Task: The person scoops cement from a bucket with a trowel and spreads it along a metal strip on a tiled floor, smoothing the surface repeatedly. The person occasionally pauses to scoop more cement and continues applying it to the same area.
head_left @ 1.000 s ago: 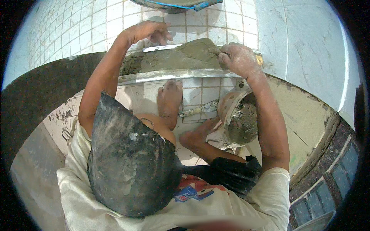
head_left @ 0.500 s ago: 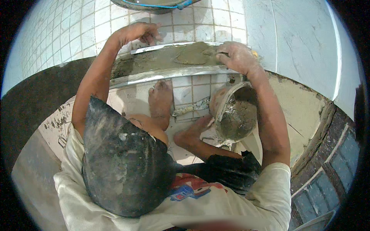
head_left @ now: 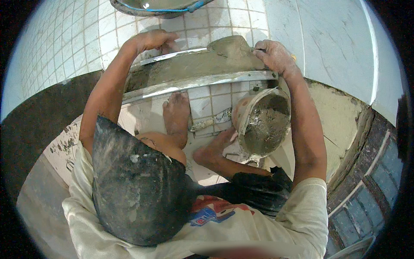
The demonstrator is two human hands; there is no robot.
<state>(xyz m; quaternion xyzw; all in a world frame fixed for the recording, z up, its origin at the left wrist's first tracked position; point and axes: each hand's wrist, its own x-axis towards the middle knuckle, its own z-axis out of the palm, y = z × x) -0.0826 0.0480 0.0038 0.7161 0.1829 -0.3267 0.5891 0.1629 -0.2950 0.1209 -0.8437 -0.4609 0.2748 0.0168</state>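
Note:
My right hand [head_left: 276,57] is closed around the handle of a trowel [head_left: 230,45], whose blade is coated in grey mortar. The blade lies at the far edge of a band of wet mortar [head_left: 185,64] on top of a low ledge. Along the ledge's near edge runs a pale metal strip [head_left: 207,80], and a second strip [head_left: 189,52] follows the far edge. My left hand [head_left: 156,39] hovers by the far strip, fingers loosely bent and apart, with nothing visible in them. Whether its fingertips touch the strip is hard to tell.
A mortar-smeared bucket [head_left: 265,123] stands tilted below my right forearm. Next to it, a mortar-crusted tool [head_left: 211,121] lies on the floor tiles by my bare feet. Beyond the ledge sits a dark basin [head_left: 161,9] with a blue rim. Grey panels [head_left: 336,47] are at the right.
The trowel has moved away from me, from the middle of the mortar band to its far edge, and the mortar looks smoother. My left hand has shifted slightly, its fingers lower.

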